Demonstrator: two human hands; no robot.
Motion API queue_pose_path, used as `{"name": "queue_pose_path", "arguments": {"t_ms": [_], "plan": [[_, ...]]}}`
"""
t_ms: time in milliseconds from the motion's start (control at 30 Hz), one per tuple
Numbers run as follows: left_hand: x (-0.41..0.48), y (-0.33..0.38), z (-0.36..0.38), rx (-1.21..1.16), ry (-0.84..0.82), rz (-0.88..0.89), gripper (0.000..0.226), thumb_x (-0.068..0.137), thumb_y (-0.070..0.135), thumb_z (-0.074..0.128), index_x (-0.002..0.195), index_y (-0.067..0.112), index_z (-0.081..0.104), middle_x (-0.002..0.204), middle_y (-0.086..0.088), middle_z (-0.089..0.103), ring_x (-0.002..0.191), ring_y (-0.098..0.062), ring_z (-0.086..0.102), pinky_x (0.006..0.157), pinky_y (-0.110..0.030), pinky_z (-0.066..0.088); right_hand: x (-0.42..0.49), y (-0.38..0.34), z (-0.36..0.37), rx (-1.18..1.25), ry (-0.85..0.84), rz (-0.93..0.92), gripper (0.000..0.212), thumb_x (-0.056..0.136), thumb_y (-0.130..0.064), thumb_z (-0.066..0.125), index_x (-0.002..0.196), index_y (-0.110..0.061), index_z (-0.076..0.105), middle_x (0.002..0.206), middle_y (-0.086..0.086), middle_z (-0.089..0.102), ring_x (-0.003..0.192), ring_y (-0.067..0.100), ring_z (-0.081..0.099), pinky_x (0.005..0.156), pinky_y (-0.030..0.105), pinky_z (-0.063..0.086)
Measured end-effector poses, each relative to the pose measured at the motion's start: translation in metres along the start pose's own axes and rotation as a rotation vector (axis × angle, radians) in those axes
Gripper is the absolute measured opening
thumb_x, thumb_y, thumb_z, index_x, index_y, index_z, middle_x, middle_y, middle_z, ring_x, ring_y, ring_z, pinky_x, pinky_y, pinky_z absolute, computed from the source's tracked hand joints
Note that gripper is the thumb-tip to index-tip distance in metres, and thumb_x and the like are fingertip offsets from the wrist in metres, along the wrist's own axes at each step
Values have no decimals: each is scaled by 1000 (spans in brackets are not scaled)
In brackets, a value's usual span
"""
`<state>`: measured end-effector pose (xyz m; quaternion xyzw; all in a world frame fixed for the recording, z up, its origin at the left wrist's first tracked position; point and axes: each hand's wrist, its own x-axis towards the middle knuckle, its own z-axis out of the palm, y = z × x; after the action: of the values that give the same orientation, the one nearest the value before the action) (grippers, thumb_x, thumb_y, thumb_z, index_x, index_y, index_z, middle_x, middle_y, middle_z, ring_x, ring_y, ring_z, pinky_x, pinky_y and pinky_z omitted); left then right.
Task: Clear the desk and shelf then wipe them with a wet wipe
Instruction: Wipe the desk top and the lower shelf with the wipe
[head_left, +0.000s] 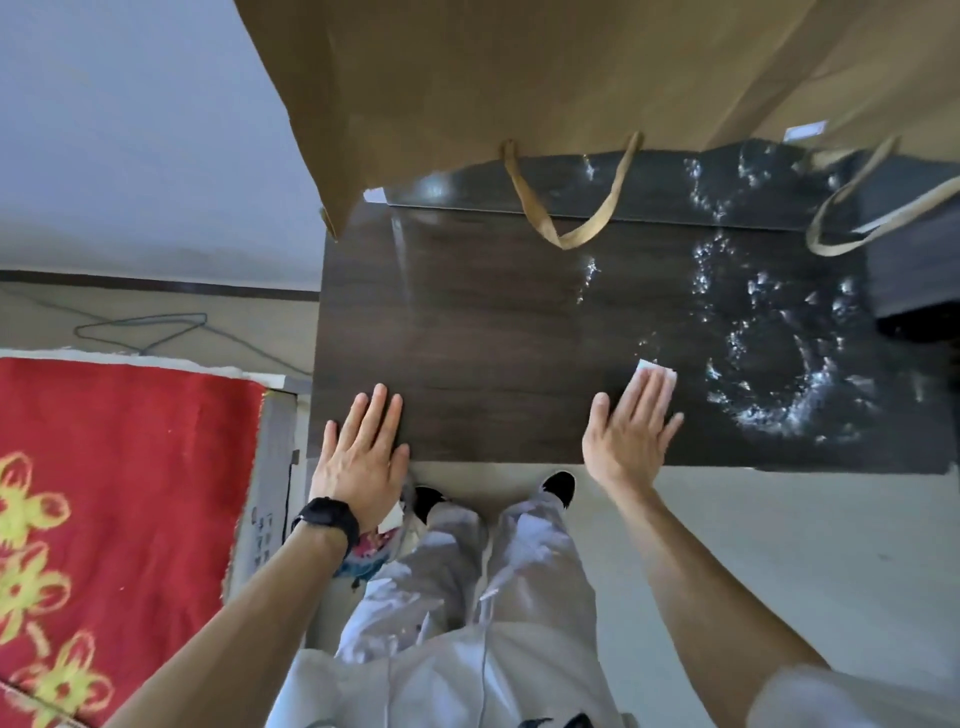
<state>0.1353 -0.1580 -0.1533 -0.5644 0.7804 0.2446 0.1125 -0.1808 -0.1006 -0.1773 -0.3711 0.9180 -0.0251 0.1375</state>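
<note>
desk: the dark wood-grain desk (493, 332) was bare of loose items across its middle; wet streaks and swirls glistened on its right half, while the left half looked dry.
wet wipe: the white wet wipe (655, 373) lay flat on the desk near the front edge, pinned under the fingertips, only its far corner showing.
right hand: the right hand (631, 428) was spread flat, palm down, pressing the wipe to the surface; it was not curled or pinching.
left hand: the left hand (363, 449) was spread and laid flat on the desk's front left corner, holding nothing, apparently bracing; a black watch (328, 519) sat on that wrist.
paper bag: a brown paper bag (493, 78) hung over the back of the desk, its handles (569, 208) dangling onto the surface; its contents could not be seen from this angle.
shelf: the raised ledge (675, 187) behind the desk was probably the shelf, partly hidden by the bag.
risk, missed area: with the bag overhanging, the strip beneath it would likely stay unwiped unless it was moved.
risk, handles: a sweep toward the back could snag or dampen the handles.
risk, wipe: held only by flat pressure, the wipe could bunch or slip out on a fast stroke.
risk, left side: the braced palm covered a corner that could be skipped.
</note>
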Motion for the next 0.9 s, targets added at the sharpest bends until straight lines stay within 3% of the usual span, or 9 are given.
{"name": "queue_pose_path", "arguments": {"t_ms": [67,200,267,433,500,567,700,767,900], "plan": [[-2,2,-2,0,-5,-13,62,101,44,21,157,26,5,164,7,-7,151,-17,-6,121,-50,11,-13,-37,9,38,42,-14,74,101,-50,19,156,-2,8,165,16,4,154,28,-2,118,63,15],[-5,7,-5,2,-21,-30,61,103,43,26,157,24,6,165,5,-4,152,-19,-4,121,-50,11,-66,-91,29,-102,-119,-734,69,103,-49,22,158,-12,4,167,2,-3,154,17,-7,124,54,4],[-2,8,-6,14,18,-24,62,100,44,25,157,23,13,165,2,2,152,-21,2,120,-51,13,-43,-67,21,-144,-116,-832,66,104,-48,24,159,-18,5,167,-4,-1,153,11,-5,122,55,11],[16,26,-3,10,45,46,63,97,46,24,156,27,17,165,2,6,151,-22,8,118,-54,19,36,22,-12,-50,26,-93,67,102,-48,19,158,-13,7,167,4,6,154,18,-3,119,63,13],[25,36,-3,6,36,59,62,98,47,24,157,27,14,165,3,2,152,-21,5,119,-53,16,36,0,-8,5,72,33,72,101,-49,20,157,-4,11,166,13,10,154,26,2,117,65,16],[29,45,-1,4,13,46,61,101,45,27,157,27,8,165,4,-3,152,-21,0,121,-52,14,14,-43,5,-11,68,-157,72,101,-48,21,157,-4,12,165,14,9,154,28,1,119,62,13],[28,53,-1,8,-7,-2,63,102,43,30,157,28,2,164,5,-9,151,-20,-7,121,-49,11,-10,-72,17,-128,-103,-924,64,104,-46,23,159,-15,10,167,0,2,154,14,-3,122,55,13],[28,55,-4,8,-11,-4,63,102,43,29,157,28,3,165,5,-8,152,-20,-6,121,-50,13,28,-44,8,-139,-40,-782,64,103,-47,22,159,-18,11,167,-3,5,153,12,-2,122,56,13],[29,61,-6,10,-19,-22,62,102,45,27,157,27,4,165,4,-8,152,-22,-5,121,-49,12,86,0,-14,15,53,-33,68,101,-49,11,158,-13,6,167,4,4,154,18,-5,119,63,10]]}}
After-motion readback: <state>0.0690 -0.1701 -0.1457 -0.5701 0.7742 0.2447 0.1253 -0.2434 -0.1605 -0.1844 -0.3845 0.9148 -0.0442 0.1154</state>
